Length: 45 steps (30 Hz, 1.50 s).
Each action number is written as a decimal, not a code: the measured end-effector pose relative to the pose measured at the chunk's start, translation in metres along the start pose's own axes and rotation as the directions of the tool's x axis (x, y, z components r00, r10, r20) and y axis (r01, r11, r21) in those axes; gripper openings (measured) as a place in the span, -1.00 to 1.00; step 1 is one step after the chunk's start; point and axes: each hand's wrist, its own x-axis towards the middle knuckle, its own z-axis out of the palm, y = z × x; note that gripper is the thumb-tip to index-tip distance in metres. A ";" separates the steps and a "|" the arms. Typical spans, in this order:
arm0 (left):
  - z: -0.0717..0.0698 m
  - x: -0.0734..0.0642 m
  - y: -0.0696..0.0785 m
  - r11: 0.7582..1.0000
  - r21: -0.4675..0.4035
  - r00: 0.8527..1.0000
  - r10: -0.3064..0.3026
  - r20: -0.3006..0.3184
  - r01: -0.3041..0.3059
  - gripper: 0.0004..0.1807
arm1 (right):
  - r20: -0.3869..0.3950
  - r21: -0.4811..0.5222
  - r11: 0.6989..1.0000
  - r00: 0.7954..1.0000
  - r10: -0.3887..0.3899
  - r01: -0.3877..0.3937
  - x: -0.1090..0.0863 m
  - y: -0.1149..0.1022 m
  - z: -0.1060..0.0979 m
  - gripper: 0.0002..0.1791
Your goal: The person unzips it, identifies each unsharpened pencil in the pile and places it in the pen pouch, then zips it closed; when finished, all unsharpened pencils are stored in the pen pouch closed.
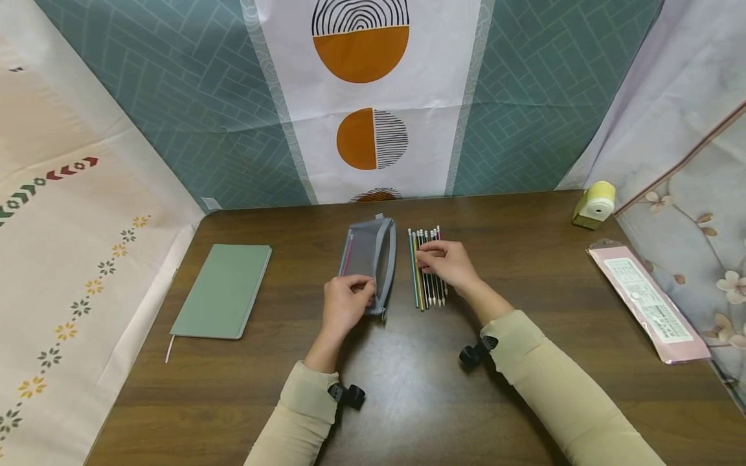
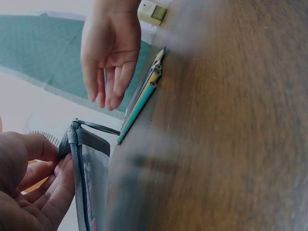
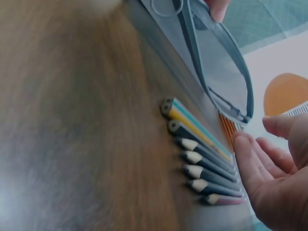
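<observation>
A grey mesh pencil pouch lies on the table with its zipped side gaping toward the right. My left hand pinches the near part of its opening between thumb and fingers. Through the mesh shows a thin pink pencil. Right of the pouch, several pencils lie side by side, a teal and a yellow one among mostly dark ones. Over this row hovers my right hand. Its thumb and fingers are apart, with nothing seen between them in the right wrist view.
A green notebook with a ribbon lies at the left. At the back right stands a yellow-green pencil sharpener. A flat pink package with a white label lies along the right edge. Patterned cloth hangs behind the table.
</observation>
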 end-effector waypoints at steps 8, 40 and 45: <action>-0.002 -0.001 0.001 1.000 0.005 1.000 0.004 -0.006 -0.004 -0.88 | -0.004 -0.053 0.999 1.000 -0.009 0.009 0.000 0.008 0.000 -0.70; -0.005 -0.001 0.001 1.000 -0.015 1.000 -0.001 -0.015 0.001 -0.88 | -0.077 -0.566 0.816 0.977 -0.197 0.120 0.005 0.010 -0.001 -0.74; -0.004 -0.002 0.002 1.000 -0.016 1.000 -0.007 -0.010 0.007 -0.88 | -0.108 -0.615 0.787 0.985 -0.138 0.043 0.003 0.005 0.003 -0.74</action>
